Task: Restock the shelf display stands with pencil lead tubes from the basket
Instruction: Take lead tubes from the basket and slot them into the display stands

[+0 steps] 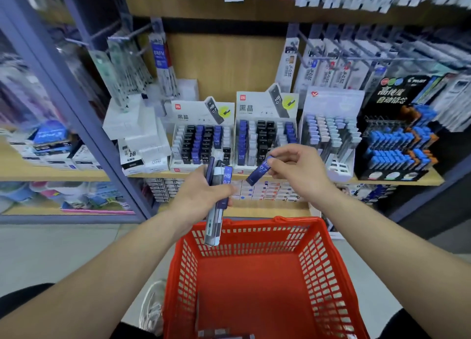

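From over the shoulder, the left hand (pixel 201 193) is curled round a bundle of pencil lead tubes (pixel 216 211), held upright above the red basket (pixel 319 259). The right hand (pixel 299 172) pinches a single blue tube (pixel 260 172) at its cap, tilted, just in front of the two display stands (pixel 265 137) on the wooden shelf (pixel 397 179). Something lies at the basket's near end, perhaps more tubes; it is too blurred to tell.
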A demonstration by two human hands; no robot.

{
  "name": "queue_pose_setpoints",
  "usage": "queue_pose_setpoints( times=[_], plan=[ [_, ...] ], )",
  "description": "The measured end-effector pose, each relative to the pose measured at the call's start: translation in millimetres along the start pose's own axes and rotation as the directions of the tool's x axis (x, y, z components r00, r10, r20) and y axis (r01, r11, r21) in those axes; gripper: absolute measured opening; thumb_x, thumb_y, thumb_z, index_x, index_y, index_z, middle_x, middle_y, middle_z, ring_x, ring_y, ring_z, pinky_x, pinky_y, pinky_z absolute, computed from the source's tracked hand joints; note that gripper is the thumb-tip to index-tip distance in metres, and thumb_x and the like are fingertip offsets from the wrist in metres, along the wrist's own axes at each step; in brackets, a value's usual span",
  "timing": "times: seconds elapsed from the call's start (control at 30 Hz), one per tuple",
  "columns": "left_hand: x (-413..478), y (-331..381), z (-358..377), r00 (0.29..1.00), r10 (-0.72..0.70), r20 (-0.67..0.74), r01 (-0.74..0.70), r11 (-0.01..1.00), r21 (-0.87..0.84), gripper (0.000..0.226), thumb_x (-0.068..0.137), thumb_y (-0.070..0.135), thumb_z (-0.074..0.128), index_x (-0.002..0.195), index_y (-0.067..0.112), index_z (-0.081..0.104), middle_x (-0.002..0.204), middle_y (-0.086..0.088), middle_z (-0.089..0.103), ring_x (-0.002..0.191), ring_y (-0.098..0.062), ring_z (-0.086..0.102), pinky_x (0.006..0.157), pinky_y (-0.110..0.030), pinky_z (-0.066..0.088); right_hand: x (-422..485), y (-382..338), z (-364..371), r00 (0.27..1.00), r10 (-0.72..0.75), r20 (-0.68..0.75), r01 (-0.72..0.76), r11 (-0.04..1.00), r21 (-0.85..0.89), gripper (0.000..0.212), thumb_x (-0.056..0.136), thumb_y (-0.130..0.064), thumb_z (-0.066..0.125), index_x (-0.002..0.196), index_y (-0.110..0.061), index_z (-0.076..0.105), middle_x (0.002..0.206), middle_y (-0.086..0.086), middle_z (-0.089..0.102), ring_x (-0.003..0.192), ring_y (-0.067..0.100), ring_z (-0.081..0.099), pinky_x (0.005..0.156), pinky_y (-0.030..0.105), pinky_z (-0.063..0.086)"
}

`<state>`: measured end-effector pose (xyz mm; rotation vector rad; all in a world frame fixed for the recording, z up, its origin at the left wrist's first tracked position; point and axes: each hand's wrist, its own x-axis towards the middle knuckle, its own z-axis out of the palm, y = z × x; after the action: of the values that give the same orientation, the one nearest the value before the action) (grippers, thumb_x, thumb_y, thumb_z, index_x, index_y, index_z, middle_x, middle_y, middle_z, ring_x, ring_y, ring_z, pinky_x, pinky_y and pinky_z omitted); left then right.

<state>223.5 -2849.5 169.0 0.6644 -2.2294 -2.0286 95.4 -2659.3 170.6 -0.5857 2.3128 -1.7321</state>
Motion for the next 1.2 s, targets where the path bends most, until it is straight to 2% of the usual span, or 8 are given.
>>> queue_pose_setpoints(
  times=[0.17, 0.3, 0.4, 0.5, 0.6, 0.8, 1.1, 1.2],
  plan=[
    [17.8, -2.2, -27.3, 0.999, -0.012, -0.033, 0.012, 1.000, 0.005, 0.035, 0.086, 0.008, 0.079, 0.112, 0.000, 0.058, 0.090, -0.019, 0.075, 0.063, -0.018, 0.072, 0.057, -0.024, 0.058, 63.4, -4.1, 36.1, 0.993, -0.115, -0.004, 0.111, 0.968, -0.225, 0.013, 0.087, -0.017, 0.077, 0.085, -0.027, 0.070, 0.077, -0.010, 0.072, 0.070, -0.001, 0.067, 0.066, 0.013, 0.051],
    [28.4, -4.6, -49.0, 0.996, -0.032, -0.081, 0.032, 0.999, 0.000, 0.032, 0.084, 0.010, 0.081, 0.109, 0.003, 0.062, 0.087, -0.014, 0.077, 0.064, -0.018, 0.074, 0.057, -0.023, 0.057, 113.6, -4.8, 69.9, 0.987, -0.156, 0.047, 0.163, 0.925, -0.344, 0.006, 0.087, -0.017, 0.076, 0.090, -0.019, 0.072, 0.080, -0.008, 0.071, 0.075, 0.004, 0.065, 0.077, 0.023, 0.054],
    [33.4, -3.8, -57.1, 0.996, -0.032, -0.081, 0.030, 0.999, -0.016, 0.026, 0.085, 0.007, 0.079, 0.104, 0.004, 0.061, 0.066, 0.000, 0.072, 0.056, -0.012, 0.070, 0.051, -0.018, 0.053, 134.9, 1.5, 92.4, 0.978, -0.169, 0.119, 0.206, 0.861, -0.465, 0.014, 0.087, -0.018, 0.076, 0.085, -0.029, 0.067, 0.075, -0.017, 0.064, 0.076, 0.006, 0.065, 0.080, 0.029, 0.054],
    [37.5, -1.6, -58.6, 0.996, -0.031, -0.081, 0.029, 0.999, -0.030, 0.032, 0.085, 0.006, 0.079, 0.111, 0.000, 0.061, 0.074, -0.010, 0.074, 0.058, -0.014, 0.070, 0.052, -0.019, 0.053, 145.1, 12.8, 108.3, 0.974, -0.142, 0.175, 0.220, 0.775, -0.593, 0.014, 0.089, -0.023, 0.074, 0.087, -0.034, 0.065, 0.077, -0.018, 0.062, 0.086, 0.013, 0.067, 0.082, 0.036, 0.056],
    [42.4, 0.9, -60.4, 0.994, -0.043, -0.098, 0.039, 0.998, -0.043, 0.037, 0.084, 0.008, 0.080, 0.116, 0.001, 0.061, 0.095, -0.021, 0.074, 0.065, -0.018, 0.073, 0.056, -0.021, 0.056, 148.6, 20.4, 115.9, 0.976, -0.144, 0.162, 0.215, 0.739, -0.639, 0.007, 0.089, -0.028, 0.072, 0.093, -0.033, 0.070, 0.086, -0.015, 0.069, 0.093, 0.016, 0.068, 0.085, 0.039, 0.056],
    [45.6, 3.9, -61.7, 0.993, -0.028, -0.112, 0.022, 0.998, -0.062, 0.038, 0.085, 0.009, 0.080, 0.117, 0.001, 0.061, 0.102, -0.023, 0.072, 0.064, -0.015, 0.072, 0.055, -0.017, 0.053, 152.9, 23.2, 114.8, 0.971, -0.176, 0.164, 0.240, 0.710, -0.662, 0.007, 0.089, -0.028, 0.073, 0.095, -0.032, 0.072, 0.090, -0.013, 0.073, 0.090, 0.013, 0.067, 0.079, 0.037, 0.056],
    [44.0, 2.7, -65.7, 0.995, -0.031, -0.098, 0.023, 0.996, -0.084, 0.036, 0.085, 0.009, 0.079, 0.116, 0.002, 0.061, 0.100, -0.021, 0.072, 0.068, -0.020, 0.073, 0.060, -0.025, 0.059, 157.0, 21.8, 122.4, 0.953, -0.244, 0.182, 0.295, 0.591, -0.751, 0.011, 0.093, -0.028, 0.068, 0.102, -0.030, 0.075, 0.103, -0.007, 0.070, 0.098, 0.019, 0.064, 0.079, 0.036, 0.052],
    [44.4, 1.1, -67.1, 0.995, -0.024, -0.099, 0.014, 0.995, -0.094, 0.034, 0.085, 0.009, 0.079, 0.113, 0.003, 0.062, 0.084, -0.010, 0.074, 0.067, -0.020, 0.073, 0.059, -0.024, 0.058, 157.0, 22.5, 125.6, 0.952, -0.220, 0.214, 0.301, 0.529, -0.794, 0.013, 0.094, -0.023, 0.064, 0.099, -0.032, 0.073, 0.099, -0.009, 0.074, 0.097, 0.021, 0.066, 0.074, 0.032, 0.046]
  ],
)
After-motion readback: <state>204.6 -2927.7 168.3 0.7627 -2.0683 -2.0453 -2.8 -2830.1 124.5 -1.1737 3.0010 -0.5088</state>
